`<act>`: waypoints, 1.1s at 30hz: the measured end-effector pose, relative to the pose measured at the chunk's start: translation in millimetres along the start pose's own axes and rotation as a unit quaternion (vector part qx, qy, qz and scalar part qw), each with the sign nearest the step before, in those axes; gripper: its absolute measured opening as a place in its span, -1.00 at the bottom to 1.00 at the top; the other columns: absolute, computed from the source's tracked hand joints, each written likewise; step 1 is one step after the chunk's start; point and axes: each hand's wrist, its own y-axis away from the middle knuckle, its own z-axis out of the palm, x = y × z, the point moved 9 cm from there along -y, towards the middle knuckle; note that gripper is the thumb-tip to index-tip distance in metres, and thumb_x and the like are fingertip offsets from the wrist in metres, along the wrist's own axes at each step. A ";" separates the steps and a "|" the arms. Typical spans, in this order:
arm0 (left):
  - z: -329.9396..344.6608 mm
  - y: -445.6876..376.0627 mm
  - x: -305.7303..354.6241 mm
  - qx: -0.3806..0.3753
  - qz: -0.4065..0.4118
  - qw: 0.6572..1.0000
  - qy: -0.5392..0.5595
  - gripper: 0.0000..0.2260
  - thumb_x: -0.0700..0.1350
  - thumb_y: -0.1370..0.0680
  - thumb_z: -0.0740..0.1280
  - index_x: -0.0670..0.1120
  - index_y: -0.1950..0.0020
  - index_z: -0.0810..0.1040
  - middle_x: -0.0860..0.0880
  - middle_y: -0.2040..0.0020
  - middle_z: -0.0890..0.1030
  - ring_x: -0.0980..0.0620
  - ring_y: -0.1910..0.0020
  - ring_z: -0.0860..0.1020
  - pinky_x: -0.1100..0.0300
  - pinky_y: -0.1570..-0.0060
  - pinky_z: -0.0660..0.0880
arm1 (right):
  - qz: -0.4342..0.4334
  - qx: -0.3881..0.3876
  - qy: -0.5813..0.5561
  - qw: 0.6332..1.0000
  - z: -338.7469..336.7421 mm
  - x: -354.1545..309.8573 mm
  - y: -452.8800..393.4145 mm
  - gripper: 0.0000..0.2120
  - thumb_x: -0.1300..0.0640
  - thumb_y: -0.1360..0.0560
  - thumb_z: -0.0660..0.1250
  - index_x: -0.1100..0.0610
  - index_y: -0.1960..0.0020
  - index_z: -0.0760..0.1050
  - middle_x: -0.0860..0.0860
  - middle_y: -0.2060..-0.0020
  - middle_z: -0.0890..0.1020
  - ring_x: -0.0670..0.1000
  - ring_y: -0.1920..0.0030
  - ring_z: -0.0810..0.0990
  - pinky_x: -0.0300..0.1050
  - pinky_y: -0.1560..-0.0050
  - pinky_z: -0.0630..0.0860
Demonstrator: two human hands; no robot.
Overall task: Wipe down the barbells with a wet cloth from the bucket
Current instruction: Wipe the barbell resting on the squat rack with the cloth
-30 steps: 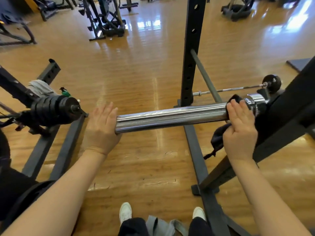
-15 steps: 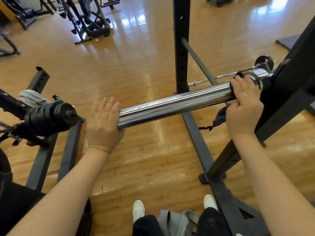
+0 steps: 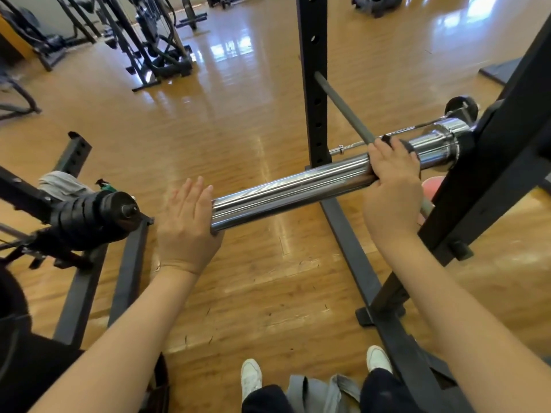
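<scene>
The person's left hand (image 3: 189, 226) is flat, fingers straight and together, its palm pressed against the free end of a chrome barbell sleeve (image 3: 292, 189). The right hand (image 3: 390, 186) is curled over the top of the same sleeve further along, fingers wrapped round it and gripping a dark cloth (image 3: 410, 150) against the metal; only the cloth's edge shows past the fingertips. Between the two hands the sleeve runs bare and shiny, rising slightly toward the right hand. Beyond the right hand it meets a chrome collar (image 3: 447, 135) and disappears behind a black rack upright (image 3: 507, 150). A second black upright (image 3: 311, 84), drilled with holes, stands behind the sleeve, between the hands. Left of the left hand, another barbell end loaded with black plates (image 3: 89, 219) rests on a dark frame, with a grey rag (image 3: 64, 186) draped just behind it. Below the hands are a wooden floor (image 3: 238, 129) and two white shoes (image 3: 252, 375).
</scene>
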 end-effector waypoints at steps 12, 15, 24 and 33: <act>3.4 2.0 -2.0 -0.007 -0.003 1.000 0.003 -0.59 -0.20 -0.39 0.46 -0.27 -0.20 0.50 -0.27 -0.20 0.57 -0.24 -0.22 0.52 -0.11 -0.27 0.41 | -0.001 -0.017 -0.001 1.000 -0.4 4.9 -1.6 -0.52 0.46 -0.40 0.11 0.32 -0.28 0.46 0.19 -0.27 0.51 0.19 -0.39 0.33 0.08 -0.43 0.06; 1.7 1.0 -0.6 -0.002 -0.004 1.000 0.002 -0.60 -0.21 -0.40 0.47 -0.28 -0.19 0.50 -0.27 -0.19 0.57 -0.25 -0.21 0.53 -0.11 -0.27 0.41 | -0.068 -0.047 -0.004 0.997 -7.1 7.8 10.4 -0.50 0.47 -0.39 0.10 0.32 -0.31 0.44 0.19 -0.29 0.48 0.18 -0.39 0.33 0.17 -0.41 0.18; 0.1 1.1 0.1 0.008 -0.007 1.000 0.003 -0.66 -0.23 -0.43 0.44 -0.27 -0.17 0.52 -0.27 -0.16 0.59 -0.25 -0.20 0.54 -0.17 -0.21 0.46 | -0.032 -0.059 -0.023 0.997 9.5 -17.2 11.1 -0.51 0.39 -0.39 0.08 0.29 -0.28 0.48 0.15 -0.27 0.51 0.12 -0.39 0.33 0.06 -0.43 0.07; -1.0 1.2 -0.2 0.015 -0.009 1.000 -0.004 -0.63 -0.22 -0.41 0.46 -0.26 -0.17 0.51 -0.26 -0.18 0.58 -0.25 -0.20 0.53 -0.07 -0.27 0.39 | 0.033 -0.022 -0.004 0.999 -5.6 16.3 -11.6 -0.51 0.39 -0.39 0.08 0.29 -0.27 0.48 0.17 -0.27 0.51 0.16 -0.40 0.32 0.14 -0.45 0.07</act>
